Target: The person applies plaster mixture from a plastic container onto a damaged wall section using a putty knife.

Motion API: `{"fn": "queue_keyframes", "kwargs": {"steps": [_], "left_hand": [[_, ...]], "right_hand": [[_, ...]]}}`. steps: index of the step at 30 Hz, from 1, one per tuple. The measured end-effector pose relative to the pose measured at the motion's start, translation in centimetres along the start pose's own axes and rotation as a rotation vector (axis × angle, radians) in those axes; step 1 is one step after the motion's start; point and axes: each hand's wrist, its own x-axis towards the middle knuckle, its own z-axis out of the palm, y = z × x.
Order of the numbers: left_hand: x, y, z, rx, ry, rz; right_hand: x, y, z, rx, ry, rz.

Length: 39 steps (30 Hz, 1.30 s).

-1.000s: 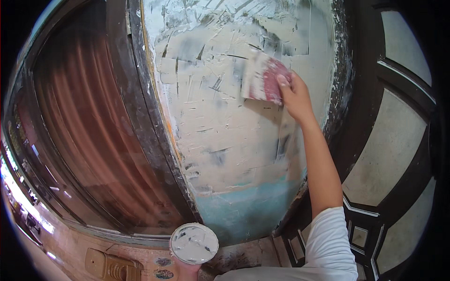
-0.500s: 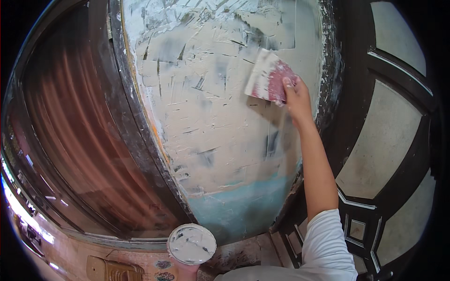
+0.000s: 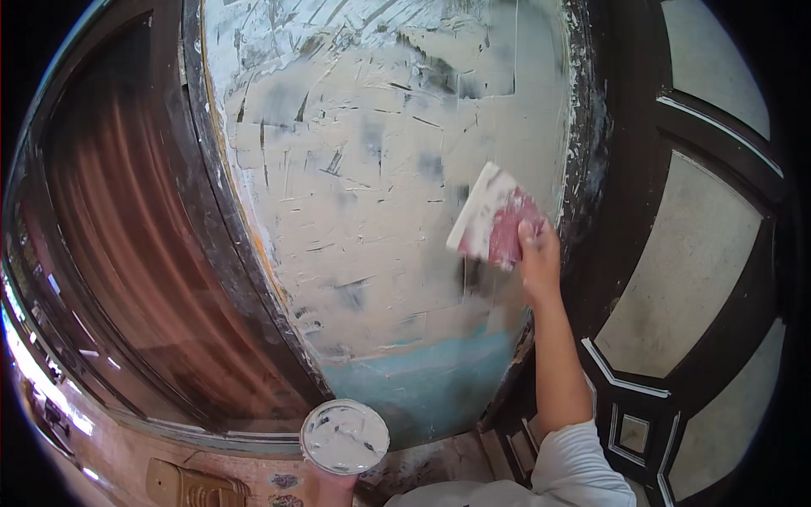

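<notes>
Right hand grips red scraper flat on wall, mid-spread. Left hand mostly hidden, holds tub. Next: smooth stroke w/ even pressure, prob.

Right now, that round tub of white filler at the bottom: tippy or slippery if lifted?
The tub is open and looks wide and shallow, so probably stable, but tilting could spill filler. White smears on its rim suggest a slick grip. The left hand seems to hold it from below.
</notes>
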Motion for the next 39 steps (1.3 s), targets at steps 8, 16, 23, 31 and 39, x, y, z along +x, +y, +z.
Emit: {"fn": "queue_keyframes", "kwargs": {"steps": [8, 16, 23, 31, 39], "left_hand": [[5.3, -3.6, 5.0, -0.121, -0.129, 0.005], [6.1, -7.8, 5.5, -0.048, 0.008, 0.075], [4.3, -9.8, 4.2, -0.112, 0.037, 0.071], [1.1, -7.4, 1.9, -0.069, -0.042, 0.142], [-0.7, -3.6, 1.0, 0.072, 0.115, 0.194]], "right_hand": [[-11.8, 6.8, -2.0, 0.394, -0.616, 0.893], [-14.9, 11.7, -4.5, 0.683, -0.633, 1.267], [-13.5, 12.8, -3.8, 0.543, -0.427, 1.168], [-14.0, 12.6, -2.6, 0.433, -0.328, 0.832], [-17.9, 12.0, -0.1, 0.162, -0.52, 0.745]]}}
